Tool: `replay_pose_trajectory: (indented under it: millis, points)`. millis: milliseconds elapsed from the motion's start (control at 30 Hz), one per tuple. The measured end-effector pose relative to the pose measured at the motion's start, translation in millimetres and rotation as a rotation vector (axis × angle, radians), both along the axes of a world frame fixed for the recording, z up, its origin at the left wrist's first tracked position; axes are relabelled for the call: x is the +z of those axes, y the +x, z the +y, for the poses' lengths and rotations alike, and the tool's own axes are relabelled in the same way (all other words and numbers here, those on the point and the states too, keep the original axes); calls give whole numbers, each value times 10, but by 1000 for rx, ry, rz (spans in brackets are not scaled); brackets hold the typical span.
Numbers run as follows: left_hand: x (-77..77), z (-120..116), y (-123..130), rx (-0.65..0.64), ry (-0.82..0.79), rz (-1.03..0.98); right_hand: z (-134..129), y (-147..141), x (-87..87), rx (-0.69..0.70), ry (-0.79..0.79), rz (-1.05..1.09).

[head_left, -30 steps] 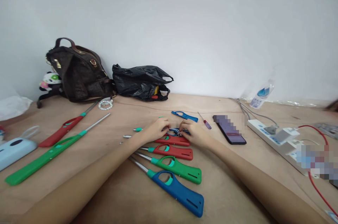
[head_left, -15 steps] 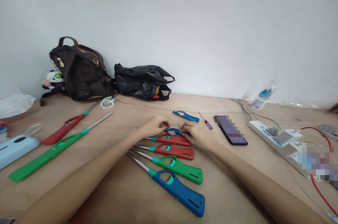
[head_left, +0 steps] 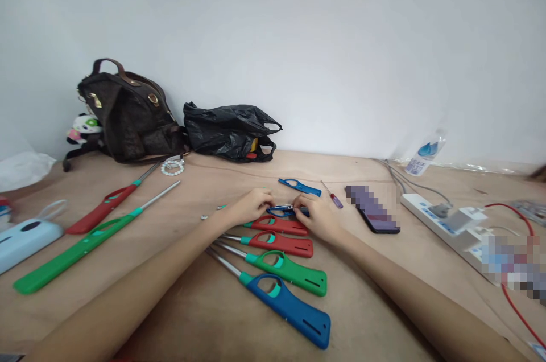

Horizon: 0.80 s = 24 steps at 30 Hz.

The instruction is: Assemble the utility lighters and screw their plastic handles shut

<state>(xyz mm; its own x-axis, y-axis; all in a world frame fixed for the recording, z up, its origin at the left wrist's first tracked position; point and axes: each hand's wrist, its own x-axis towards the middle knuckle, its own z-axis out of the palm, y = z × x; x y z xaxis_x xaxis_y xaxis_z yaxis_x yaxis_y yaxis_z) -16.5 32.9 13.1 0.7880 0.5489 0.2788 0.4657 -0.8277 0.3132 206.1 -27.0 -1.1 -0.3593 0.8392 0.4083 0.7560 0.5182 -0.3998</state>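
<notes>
Item: one opened blue lighter casing (head_left: 277, 212) with thin wires (head_left: 286, 207), between my left hand (head_left: 257, 206) and right hand (head_left: 314, 216), fingertips of both pinched close on it, grip details indistinct.

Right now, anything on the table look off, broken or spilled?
Yes: the blue handle between the left hand and right hand looks opened up, with thin wires showing. A blue shell piece lies apart beyond it, beside the screwdriver. Looks like disassembly, not damage. No spill visible.
</notes>
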Motion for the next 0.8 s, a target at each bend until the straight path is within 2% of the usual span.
replay_pose_trajectory:
  millis: [267,500,700,800]
  points:
    - [-77,6,7,13,88,120,-34,-9,-66,19,86,-21]
    - [-55,-35,5,25,137,187,-44,13,-85,38,102,-50]
    - [-31,-63,5,-25,175,192,-48,34,-43,71,110,-145]
    - [-47,-55,2,-50,186,186,-56,56,-41,80,114,-121]
